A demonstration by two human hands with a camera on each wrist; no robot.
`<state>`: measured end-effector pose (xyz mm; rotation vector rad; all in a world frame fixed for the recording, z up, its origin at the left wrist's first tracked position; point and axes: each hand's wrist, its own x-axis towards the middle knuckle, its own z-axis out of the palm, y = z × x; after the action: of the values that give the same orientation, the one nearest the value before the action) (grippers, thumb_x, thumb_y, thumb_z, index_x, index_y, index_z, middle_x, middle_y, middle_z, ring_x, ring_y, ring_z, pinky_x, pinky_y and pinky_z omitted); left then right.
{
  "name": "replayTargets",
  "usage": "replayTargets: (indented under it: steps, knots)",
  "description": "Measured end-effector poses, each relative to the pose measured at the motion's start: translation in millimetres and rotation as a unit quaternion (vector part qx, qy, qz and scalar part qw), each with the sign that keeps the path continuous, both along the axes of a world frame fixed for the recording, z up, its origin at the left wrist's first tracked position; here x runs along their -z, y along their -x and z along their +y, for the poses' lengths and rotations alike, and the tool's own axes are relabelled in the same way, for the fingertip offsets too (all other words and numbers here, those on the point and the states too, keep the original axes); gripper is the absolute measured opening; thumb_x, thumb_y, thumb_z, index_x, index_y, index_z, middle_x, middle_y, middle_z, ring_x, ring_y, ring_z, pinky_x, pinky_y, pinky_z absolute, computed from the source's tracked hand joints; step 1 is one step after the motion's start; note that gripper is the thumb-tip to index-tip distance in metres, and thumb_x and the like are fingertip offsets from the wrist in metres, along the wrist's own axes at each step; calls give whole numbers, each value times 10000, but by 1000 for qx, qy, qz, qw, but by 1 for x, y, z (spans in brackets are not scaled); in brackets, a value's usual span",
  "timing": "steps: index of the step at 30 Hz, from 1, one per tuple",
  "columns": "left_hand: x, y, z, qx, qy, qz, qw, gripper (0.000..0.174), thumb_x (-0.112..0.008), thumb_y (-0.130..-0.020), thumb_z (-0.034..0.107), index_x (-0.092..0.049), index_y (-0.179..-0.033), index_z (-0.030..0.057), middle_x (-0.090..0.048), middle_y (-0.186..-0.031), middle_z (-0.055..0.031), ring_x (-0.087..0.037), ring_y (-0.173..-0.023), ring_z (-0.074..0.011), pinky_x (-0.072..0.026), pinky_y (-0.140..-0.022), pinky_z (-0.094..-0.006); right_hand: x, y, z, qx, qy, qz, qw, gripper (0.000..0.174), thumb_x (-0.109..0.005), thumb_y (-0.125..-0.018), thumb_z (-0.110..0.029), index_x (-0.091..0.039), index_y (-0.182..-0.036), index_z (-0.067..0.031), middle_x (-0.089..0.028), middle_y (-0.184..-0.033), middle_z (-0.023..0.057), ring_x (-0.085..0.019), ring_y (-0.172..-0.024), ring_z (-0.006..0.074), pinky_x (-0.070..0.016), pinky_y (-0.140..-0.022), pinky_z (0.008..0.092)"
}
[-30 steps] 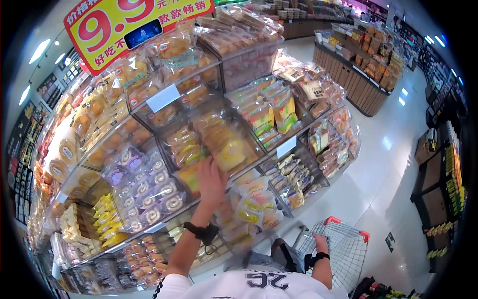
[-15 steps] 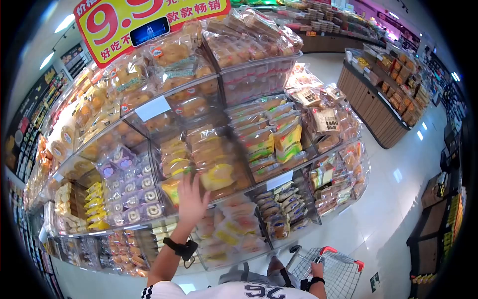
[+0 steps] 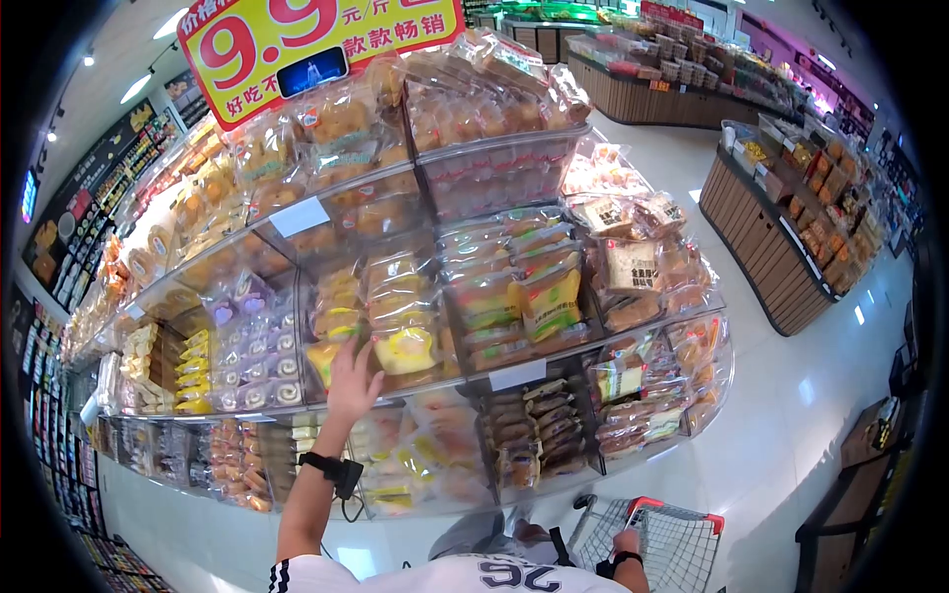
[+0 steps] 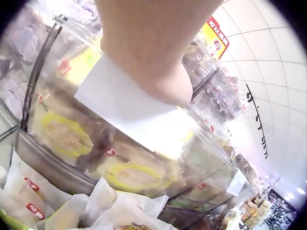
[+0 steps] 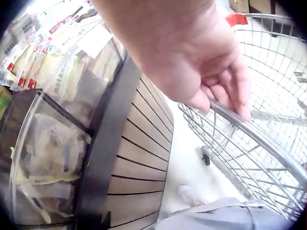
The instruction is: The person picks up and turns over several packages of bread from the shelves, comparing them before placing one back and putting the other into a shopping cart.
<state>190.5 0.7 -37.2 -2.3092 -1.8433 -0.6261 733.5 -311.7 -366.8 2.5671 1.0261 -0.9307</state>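
My left hand [image 3: 354, 383] reaches over the front lip of a clear bin, its fingers loosely extended and spread. The fingertips overlap yellow-labelled bread packs [image 3: 403, 348] in the head view. In the left wrist view the heel of that hand [image 4: 160, 79] covers part of a white price card [image 4: 120, 103] on the bin front; its fingers are hidden there. My right hand [image 5: 216, 79] grips the metal rim of a wire shopping cart [image 5: 259, 136], fingers curled round it. The cart [image 3: 682, 544] stands low at the right in the head view.
Tiered bins hold bagged buns [image 3: 341, 124], purple-wrapped rolls [image 3: 257, 346] and green-yellow bread packs [image 3: 549, 301]. A big yellow price sign [image 3: 321, 49] rises at the back left. Another wood-sided display [image 3: 766, 232] stands to the right across the white floor [image 3: 791, 395].
The head view has shifted, bringing in more of the far displays. My left hand's fingers have spread apart while staying by the same bread packs. My right hand remains at the cart.
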Motion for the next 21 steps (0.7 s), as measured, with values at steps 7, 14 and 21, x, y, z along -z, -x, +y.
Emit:
replayTargets:
  steps: [7,14,21]
  knots:
    - [-1,3,0,-4,11,-15,1000,541,-543,-765,291,-382,-1235,78,-330,-1268,-208,-309,-1182,-374,-274,-966,-441,-25,-2,9,51,52,-35,997,241,-526,-720,-146,-633,-900,-26,-604,-960,186,-582,-909,334,-472,-776,410]
    - [-1,5,-1,3,4,-44,999,534,-567,-744,279,-407,-1201,53,-342,-1259,-210,-335,-1160,-384,-303,-951,-437,-12,-9,-10,65,-7,-109,992,175,-534,-724,-166,-625,-730,-17,-617,-881,204,-613,-811,321,-497,-695,408]
    - [2,8,0,14,-9,-42,999,504,-574,-751,267,-429,-1176,37,-356,-1245,-210,-338,-1159,-381,-316,-937,-432,-9,-4,-12,89,60,-84,991,261,-482,-753,-215,-647,-863,-46,-611,-955,166,-584,-921,291,-473,-775,380]
